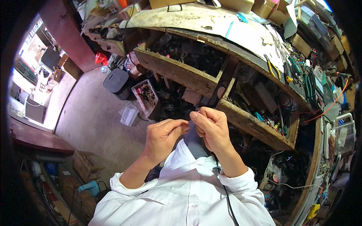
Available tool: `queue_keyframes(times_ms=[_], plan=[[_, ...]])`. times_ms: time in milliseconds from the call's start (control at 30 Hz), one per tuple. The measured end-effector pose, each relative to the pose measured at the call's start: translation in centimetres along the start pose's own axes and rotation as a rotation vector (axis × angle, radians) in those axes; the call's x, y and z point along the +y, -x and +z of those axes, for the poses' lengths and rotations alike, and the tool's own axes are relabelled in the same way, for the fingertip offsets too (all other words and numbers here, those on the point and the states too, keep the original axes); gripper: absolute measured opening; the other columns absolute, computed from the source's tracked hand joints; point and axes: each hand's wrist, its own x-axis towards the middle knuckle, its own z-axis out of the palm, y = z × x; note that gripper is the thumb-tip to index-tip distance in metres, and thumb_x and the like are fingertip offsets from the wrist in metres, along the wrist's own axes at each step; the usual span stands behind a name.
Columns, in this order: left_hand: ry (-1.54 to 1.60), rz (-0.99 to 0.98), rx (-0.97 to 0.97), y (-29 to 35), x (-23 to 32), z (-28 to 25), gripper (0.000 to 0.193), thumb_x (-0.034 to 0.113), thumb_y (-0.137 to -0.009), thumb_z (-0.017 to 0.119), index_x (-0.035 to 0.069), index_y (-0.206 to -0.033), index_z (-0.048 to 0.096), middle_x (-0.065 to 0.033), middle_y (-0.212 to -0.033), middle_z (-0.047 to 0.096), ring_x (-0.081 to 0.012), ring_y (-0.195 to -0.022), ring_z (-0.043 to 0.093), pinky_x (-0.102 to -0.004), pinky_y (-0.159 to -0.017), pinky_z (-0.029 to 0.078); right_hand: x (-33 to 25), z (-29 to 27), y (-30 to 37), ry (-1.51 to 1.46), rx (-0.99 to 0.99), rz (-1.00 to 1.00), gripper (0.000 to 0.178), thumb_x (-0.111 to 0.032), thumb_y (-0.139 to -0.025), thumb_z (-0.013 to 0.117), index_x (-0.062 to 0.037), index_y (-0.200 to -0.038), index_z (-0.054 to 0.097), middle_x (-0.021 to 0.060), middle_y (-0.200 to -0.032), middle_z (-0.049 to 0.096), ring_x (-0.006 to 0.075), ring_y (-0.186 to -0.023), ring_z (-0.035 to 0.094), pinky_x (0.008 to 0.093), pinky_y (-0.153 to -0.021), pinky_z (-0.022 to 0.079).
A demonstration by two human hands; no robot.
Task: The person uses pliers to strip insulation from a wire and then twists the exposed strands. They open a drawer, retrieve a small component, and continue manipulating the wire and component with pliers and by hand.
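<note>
In front of my white shirt, my two hands are raised close together at the middle of the view. My left hand (163, 137) has its thumb and fingers pinched together; whatever lies between them is too small to make out. My right hand (212, 127) is curled, thumb pressed on the bent forefinger, and what it grips is hidden. The fingertips of both hands nearly meet. Just beyond them is an open wooden drawer (256, 124) with tools and loose parts inside. A second open drawer (177, 69), full of dark small parts, sits farther left.
A cluttered workbench (166, 20) runs along the back, with yellow-handled pliers (272, 67) near its edge. A white box of scraps (135, 90) and a black bin (116, 83) stand on the floor. At lower left is a wooden crate (86, 165); a blue drill-like tool (89, 187) lies nearby.
</note>
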Motion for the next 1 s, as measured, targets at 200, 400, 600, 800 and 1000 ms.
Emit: queue_keyframes(times_ms=[200, 400, 600, 800, 1000], plan=[[0.116, 0.025, 0.202, 0.4, -1.1, 0.0, 0.015, 0.005, -0.093, 0.077, -0.004, -0.105, 0.077, -0.014, -0.092, 0.078, -0.0206, -0.084, 0.077, -0.0296, -0.077, 0.063, -0.3, 0.9, 1.0, 0.117, 0.025, -0.111, 0.047, -0.011, -0.101, 0.07, -0.0067, -0.065, 0.04, -0.0094, -0.063, 0.035, 0.0019, -0.06, 0.029, 0.0261, -0.05, 0.022], [0.822, -0.217, 0.239, 0.2, -1.7, 0.5, 0.016, 0.008, -0.096, 0.075, -0.003, -0.108, 0.076, -0.0167, -0.097, 0.078, -0.0246, -0.087, 0.078, -0.0358, -0.078, 0.066, -0.1, 1.1, 1.6, 0.422, 0.01, -0.321, 0.047, -0.007, -0.098, 0.071, -0.0039, -0.063, 0.04, -0.0027, -0.058, 0.038, 0.0053, -0.055, 0.031, 0.0296, -0.047, 0.024], [0.94, -0.273, 0.163, 0.3, -2.2, 0.3, 0.018, 0.011, -0.099, 0.072, -0.004, -0.107, 0.074, -0.0146, -0.094, 0.077, -0.0225, -0.084, 0.077, -0.0357, -0.077, 0.066, 0.1, 0.5, 1.4, 0.611, 0.047, -0.433, 0.046, -0.004, -0.095, 0.073, -0.0027, -0.063, 0.04, 0.0008, -0.057, 0.039, 0.0073, -0.052, 0.034, 0.0304, -0.046, 0.026], [0.477, -0.243, -0.118, 0.4, -1.4, -1.6, 0.017, 0.01, -0.099, 0.073, -0.006, -0.105, 0.076, -0.0122, -0.091, 0.077, -0.0187, -0.082, 0.076, -0.0308, -0.077, 0.064, -1.3, -0.6, 0.8, 0.573, 0.114, -0.389, 0.047, -0.004, -0.093, 0.076, -0.0034, -0.064, 0.04, 0.0019, -0.056, 0.039, 0.0087, -0.05, 0.035, 0.0315, -0.045, 0.026], [0.251, -0.145, 0.085, -0.1, -1.1, -1.3, 0.014, 0.007, -0.098, 0.073, -0.006, -0.104, 0.074, -0.0144, -0.088, 0.076, -0.0205, -0.08, 0.077, -0.0336, -0.073, 0.066, -1.2, 0.8, 1.5, 0.804, 0.039, -0.648, 0.045, 0.002, -0.087, 0.078, -0.0036, -0.062, 0.04, 0.0078, -0.057, 0.039, 0.0224, -0.045, 0.037, 0.0369, -0.044, 0.028]])
